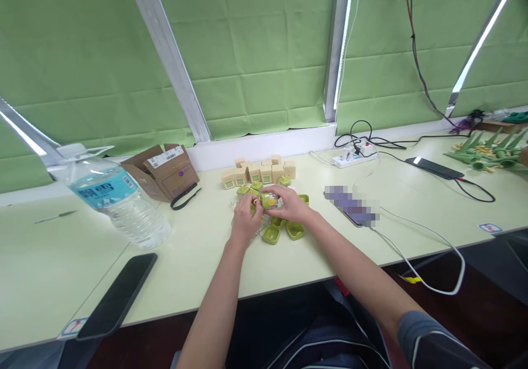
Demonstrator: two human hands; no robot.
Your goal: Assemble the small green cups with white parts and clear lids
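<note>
In my right hand is a small clear-walled container with green and yellow parts, its fingers closed around the sides. My left hand is pinched at the container's left end; what lies between those fingertips is too small to make out. Below the hands, an open green square cup rests on the table beside another green cup. More green pieces lie behind and partly under my hands. Several small cream boxes, some with green windows, stand in rows behind them.
A large water bottle leans at left, near an open cardboard box. One dark phone lies at the front edge; another phone lies right, trailing a white cable. A power strip stands at the back.
</note>
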